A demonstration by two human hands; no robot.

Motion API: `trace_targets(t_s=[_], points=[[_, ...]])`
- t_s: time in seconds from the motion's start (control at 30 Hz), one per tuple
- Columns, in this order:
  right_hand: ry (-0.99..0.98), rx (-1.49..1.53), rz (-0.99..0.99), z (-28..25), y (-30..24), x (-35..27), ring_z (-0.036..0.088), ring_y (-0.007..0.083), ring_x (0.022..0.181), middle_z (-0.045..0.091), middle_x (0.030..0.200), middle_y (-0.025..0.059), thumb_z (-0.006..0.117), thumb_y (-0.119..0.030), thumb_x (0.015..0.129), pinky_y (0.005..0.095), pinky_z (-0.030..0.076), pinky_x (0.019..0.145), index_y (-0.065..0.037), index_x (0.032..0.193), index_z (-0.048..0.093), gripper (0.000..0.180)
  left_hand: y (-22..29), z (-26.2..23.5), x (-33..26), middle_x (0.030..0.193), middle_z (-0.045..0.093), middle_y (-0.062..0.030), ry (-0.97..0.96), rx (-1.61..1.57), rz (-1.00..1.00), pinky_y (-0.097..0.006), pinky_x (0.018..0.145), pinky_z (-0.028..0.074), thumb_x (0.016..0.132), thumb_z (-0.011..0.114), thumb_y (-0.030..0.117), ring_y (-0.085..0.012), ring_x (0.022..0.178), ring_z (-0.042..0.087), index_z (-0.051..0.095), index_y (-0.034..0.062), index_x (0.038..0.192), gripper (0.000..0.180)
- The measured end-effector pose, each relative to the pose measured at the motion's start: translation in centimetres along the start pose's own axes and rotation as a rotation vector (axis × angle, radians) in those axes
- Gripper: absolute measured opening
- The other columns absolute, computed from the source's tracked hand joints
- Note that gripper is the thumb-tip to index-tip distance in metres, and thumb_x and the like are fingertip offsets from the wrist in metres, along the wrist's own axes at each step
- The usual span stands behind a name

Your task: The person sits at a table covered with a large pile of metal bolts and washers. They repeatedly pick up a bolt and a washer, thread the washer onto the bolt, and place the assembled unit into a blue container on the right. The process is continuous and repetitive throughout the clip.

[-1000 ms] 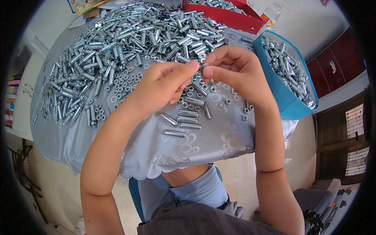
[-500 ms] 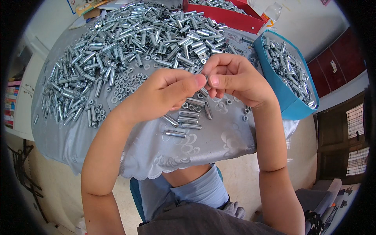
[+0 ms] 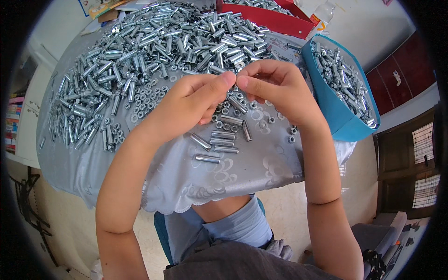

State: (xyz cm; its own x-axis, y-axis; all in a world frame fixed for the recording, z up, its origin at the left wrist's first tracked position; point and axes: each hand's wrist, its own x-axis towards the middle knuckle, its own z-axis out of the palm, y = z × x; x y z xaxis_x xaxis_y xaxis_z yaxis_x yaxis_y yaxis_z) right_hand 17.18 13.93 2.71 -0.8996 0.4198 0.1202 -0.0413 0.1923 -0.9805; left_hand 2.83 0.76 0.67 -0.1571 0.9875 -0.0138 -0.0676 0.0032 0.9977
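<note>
My left hand (image 3: 189,101) and my right hand (image 3: 282,91) meet fingertip to fingertip above the table, both closed in a pinch. A sliver of small metal shows between the thumbs, but the fingers hide what it is. Under and in front of my hands lie several loose shiny metal sleeves (image 3: 207,159) and hex nuts (image 3: 253,105). A cluster of nuts and washers (image 3: 144,100) is spread beside my left wrist. Behind both hands rises a large heap of silvery sleeves and bolt assemblies (image 3: 172,39).
A grey patterned cloth (image 3: 261,175) covers the round table. At the right edge stands a blue box (image 3: 347,126) filled with bolt assemblies (image 3: 343,79). A red box (image 3: 266,19) with more metal parts and a clear bottle (image 3: 323,15) are at the back right.
Both hands have shifted slightly up and to the left, their fingertips still together. The small round metal piece seen at the right thumb is now mostly hidden.
</note>
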Motion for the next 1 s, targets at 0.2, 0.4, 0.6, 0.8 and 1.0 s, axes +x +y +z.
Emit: trace_targets(t_s=[0.2,0.4,0.6,0.8,1.0], points=[[0.082,-0.046,-0.117,0.8,0.9,0.1,0.052,0.0026,0.062,0.060,0.073,-0.0003,0.067,-0.014,0.079,0.0165,0.042,0.056,0.002,0.086,0.062,0.017,-1.0,0.1,0.5,0.051,0.035,0.0058,0.069,0.007,0.059,-0.020,0.043,0.029,0.087,0.050,0.048,-0.0028,0.044,0.032,0.054,0.0032,0.076,0.046],[0.113,-0.199,-0.323,1.0,1.2,0.0,0.051,0.0040,0.063,0.059,0.073,-0.0007,0.067,-0.011,0.077,0.0183,0.040,0.055,-0.002,0.084,0.064,0.012,-0.5,0.4,0.4,0.052,0.035,0.0060,0.070,0.004,0.045,-0.020,0.043,0.030,0.087,0.053,0.044,-0.0031,0.046,0.033,0.059,0.0011,0.092,0.043],[0.145,-0.407,-0.497,0.9,1.1,0.2,0.051,0.0092,0.061,0.058,0.072,0.0026,0.068,-0.009,0.074,0.0215,0.040,0.054,-0.004,0.084,0.066,0.010,0.3,0.4,0.1,0.054,0.031,0.0080,0.043,-0.127,-0.093,-0.020,0.042,0.029,0.089,0.054,0.031,-0.0024,0.044,0.029,0.054,0.0049,0.085,0.027],[0.184,-0.438,-0.474,0.8,0.9,0.1,0.053,0.0088,0.063,0.059,0.072,0.0023,0.067,-0.009,0.074,0.0215,0.041,0.054,-0.005,0.083,0.065,0.010,0.4,0.4,0.3,0.053,0.028,0.0086,0.039,-0.200,-0.131,-0.020,0.042,0.027,0.089,0.053,0.033,-0.0024,0.043,0.028,0.053,0.0051,0.078,0.030],[0.301,-0.298,-0.338,0.3,1.1,0.4,0.051,0.0081,0.060,0.059,0.067,0.0033,0.068,-0.012,0.073,0.0222,0.041,0.054,-0.004,0.079,0.065,0.011,0.3,-0.5,0.2,0.053,0.027,0.0065,0.111,-0.326,-0.043,-0.022,0.044,0.027,0.085,0.052,0.026,-0.0047,0.045,0.027,0.049,0.0046,0.070,0.026]])
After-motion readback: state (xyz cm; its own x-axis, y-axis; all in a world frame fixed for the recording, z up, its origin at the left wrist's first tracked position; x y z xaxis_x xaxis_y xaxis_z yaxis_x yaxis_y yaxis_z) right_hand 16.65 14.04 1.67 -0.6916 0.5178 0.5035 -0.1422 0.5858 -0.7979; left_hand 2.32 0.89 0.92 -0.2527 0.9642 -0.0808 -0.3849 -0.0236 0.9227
